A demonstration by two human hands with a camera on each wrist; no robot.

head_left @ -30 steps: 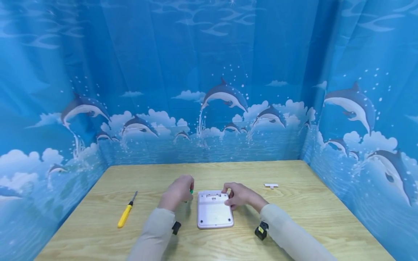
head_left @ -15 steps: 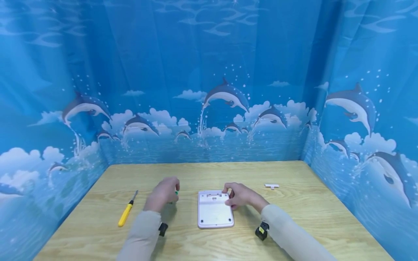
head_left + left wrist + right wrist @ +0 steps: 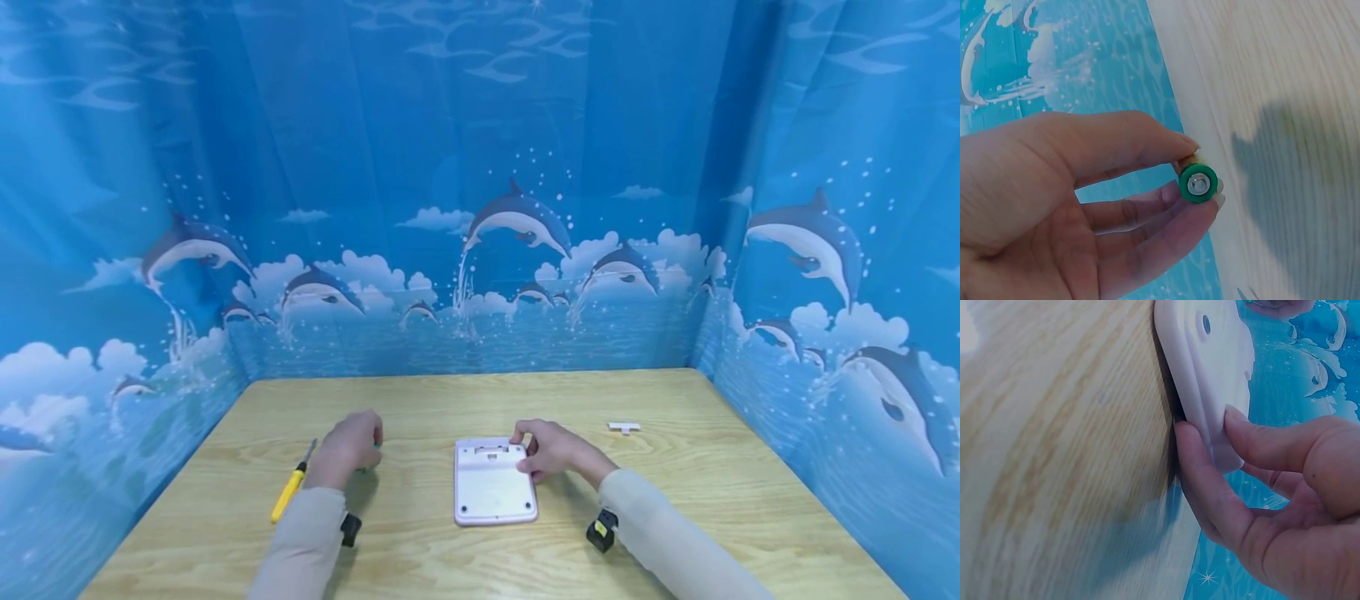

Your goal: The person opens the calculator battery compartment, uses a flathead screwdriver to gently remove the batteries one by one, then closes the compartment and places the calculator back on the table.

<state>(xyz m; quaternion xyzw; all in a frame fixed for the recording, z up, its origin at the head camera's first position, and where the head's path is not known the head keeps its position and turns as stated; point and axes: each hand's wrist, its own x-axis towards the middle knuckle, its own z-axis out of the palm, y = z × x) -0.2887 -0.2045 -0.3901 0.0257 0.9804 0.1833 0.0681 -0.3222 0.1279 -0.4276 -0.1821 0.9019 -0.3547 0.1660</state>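
Note:
Over the table's left half, my left hand (image 3: 348,450) pinches a small battery (image 3: 1199,183) between thumb and fingertips. Its green end with a silver terminal faces the left wrist camera. A white calculator (image 3: 495,492) lies face down in the middle, its open battery compartment (image 3: 491,451) at the far end. My right hand (image 3: 551,452) grips the calculator's far right corner. In the right wrist view, the thumb (image 3: 1254,437) presses on its back while fingers reach under the edge.
A yellow-handled screwdriver (image 3: 288,493) lies on the left, partly behind the left forearm. Toward the back right lies a small white battery cover (image 3: 623,427). A blue dolphin curtain (image 3: 480,200) encloses the wooden table (image 3: 675,483) at the back and sides.
My left hand has moved left, away from the calculator and closer to the screwdriver, carrying the battery. The right hand and the calculator have stayed in place.

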